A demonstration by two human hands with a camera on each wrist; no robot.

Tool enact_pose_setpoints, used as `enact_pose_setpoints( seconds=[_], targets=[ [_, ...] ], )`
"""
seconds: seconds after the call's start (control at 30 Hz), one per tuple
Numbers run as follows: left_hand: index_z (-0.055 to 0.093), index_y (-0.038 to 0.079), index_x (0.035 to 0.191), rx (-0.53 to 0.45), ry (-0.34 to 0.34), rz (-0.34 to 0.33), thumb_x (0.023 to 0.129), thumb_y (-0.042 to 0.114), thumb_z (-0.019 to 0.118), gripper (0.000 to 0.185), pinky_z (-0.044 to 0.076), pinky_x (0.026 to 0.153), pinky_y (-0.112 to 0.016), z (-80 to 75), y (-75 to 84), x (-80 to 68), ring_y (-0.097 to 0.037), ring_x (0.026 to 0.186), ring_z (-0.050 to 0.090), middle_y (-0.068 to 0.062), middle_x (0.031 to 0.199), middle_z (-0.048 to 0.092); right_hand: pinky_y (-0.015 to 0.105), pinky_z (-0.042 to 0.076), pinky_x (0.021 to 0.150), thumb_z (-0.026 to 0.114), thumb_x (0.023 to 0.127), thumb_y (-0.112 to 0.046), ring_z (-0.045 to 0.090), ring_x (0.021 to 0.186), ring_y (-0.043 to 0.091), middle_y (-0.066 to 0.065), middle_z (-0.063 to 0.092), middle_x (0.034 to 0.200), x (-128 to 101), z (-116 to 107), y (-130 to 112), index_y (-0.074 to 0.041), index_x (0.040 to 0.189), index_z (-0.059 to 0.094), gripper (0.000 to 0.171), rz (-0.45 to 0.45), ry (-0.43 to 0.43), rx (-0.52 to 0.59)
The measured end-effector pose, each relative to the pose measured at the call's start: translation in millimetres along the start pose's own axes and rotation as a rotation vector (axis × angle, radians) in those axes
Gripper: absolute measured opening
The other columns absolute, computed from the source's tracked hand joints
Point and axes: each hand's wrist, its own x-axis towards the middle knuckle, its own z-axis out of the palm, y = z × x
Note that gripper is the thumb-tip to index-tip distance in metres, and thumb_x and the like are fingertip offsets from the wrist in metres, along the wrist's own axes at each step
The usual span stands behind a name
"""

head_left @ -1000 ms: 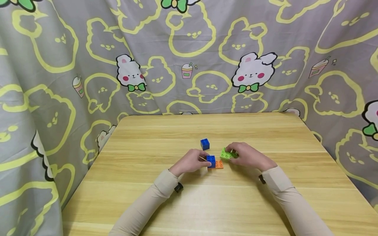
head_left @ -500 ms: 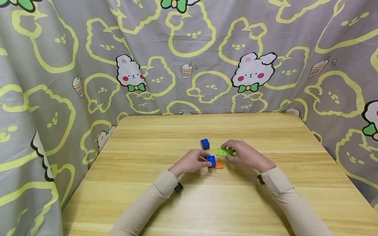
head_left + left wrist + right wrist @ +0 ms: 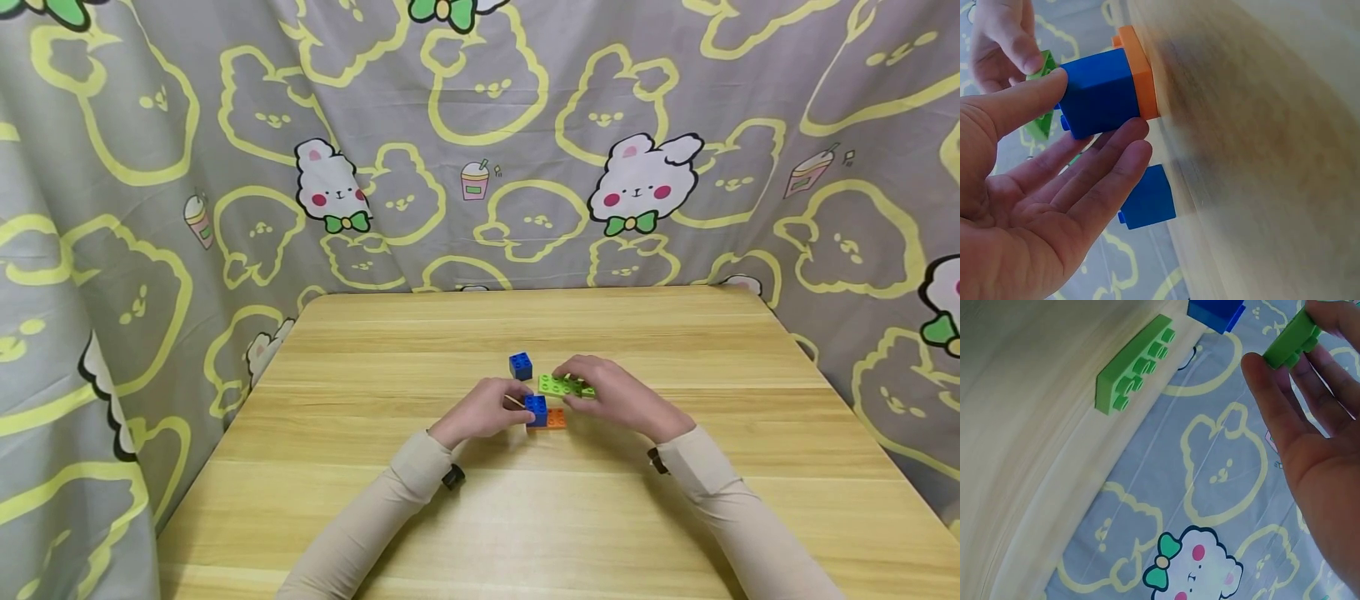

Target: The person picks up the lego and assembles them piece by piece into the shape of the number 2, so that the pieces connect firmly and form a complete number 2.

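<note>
My left hand [image 3: 487, 408] pinches a blue toy brick [image 3: 536, 410] between thumb and fingers. That brick stands on one end of a flat orange brick [image 3: 556, 418], which lies on the table. In the left wrist view the blue brick [image 3: 1100, 94] has its studs toward the right hand. My right hand [image 3: 622, 398] holds a light green brick [image 3: 1294, 340] between thumb and fingertips, above the table. It is just behind and to the right of the blue brick, tilted in the left wrist view.
A second blue brick [image 3: 521, 366] stands behind the left hand on the wooden table [image 3: 480, 517]. Another green brick [image 3: 1135, 365] lies on the table in the right wrist view. A patterned curtain [image 3: 405, 125] hangs behind the table.
My right hand has moved left with the green brick, nearer the blue brick. The left hand has stayed in place on its blue brick.
</note>
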Motion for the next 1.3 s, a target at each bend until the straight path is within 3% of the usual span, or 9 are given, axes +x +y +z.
enact_pose_setpoints(
  seconds=[0.33, 0.67, 0.9, 1.3],
  targets=[
    [0.068, 0.004, 0.126, -0.011, 0.014, 0.021, 0.095, 0.02, 0.075, 0.036, 0.059, 0.082, -0.03, 0.6, -1.1, 0.2, -0.017, 0.098, 0.072, -0.009, 0.114, 0.073, 0.039, 0.057, 0.091, 0.075, 0.094, -0.013, 0.064, 0.103, 0.018, 0.006, 0.069, 0.121, 2, 4, -7, -0.009, 0.124, 0.069, 0.031, 0.012, -0.028, 0.011],
    [0.068, 0.011, 0.128, 0.09, 0.073, 0.051, 0.095, 0.035, 0.075, 0.042, 0.052, 0.099, -0.044, -3.2, 3.4, -2.6, -0.024, 0.118, 0.063, -0.002, 0.125, 0.07, 0.037, 0.058, 0.088, 0.073, 0.095, -0.012, 0.064, 0.106, 0.019, 0.006, 0.068, 0.123, 2, 6, -11, -0.009, 0.125, 0.069, 0.03, -0.023, -0.011, 0.014],
    [0.067, 0.01, 0.13, 0.079, 0.111, 0.074, 0.096, 0.031, 0.073, 0.04, 0.053, 0.097, -0.044, -4.7, 6.5, -4.5, -0.026, 0.115, 0.065, -0.004, 0.125, 0.071, 0.039, 0.057, 0.09, 0.073, 0.096, -0.013, 0.064, 0.11, 0.021, 0.005, 0.068, 0.124, 2, 8, -12, -0.01, 0.125, 0.069, 0.03, -0.041, -0.009, 0.004],
    [0.07, 0.008, 0.125, 0.103, 0.106, 0.066, 0.095, 0.025, 0.075, 0.035, 0.054, 0.094, -0.043, -7.0, 8.3, -4.6, -0.022, 0.109, 0.068, -0.006, 0.117, 0.073, 0.037, 0.057, 0.089, 0.074, 0.096, -0.014, 0.065, 0.107, 0.018, 0.003, 0.069, 0.121, 2, 12, -12, -0.01, 0.124, 0.07, 0.029, -0.036, -0.029, -0.001]
  ],
)
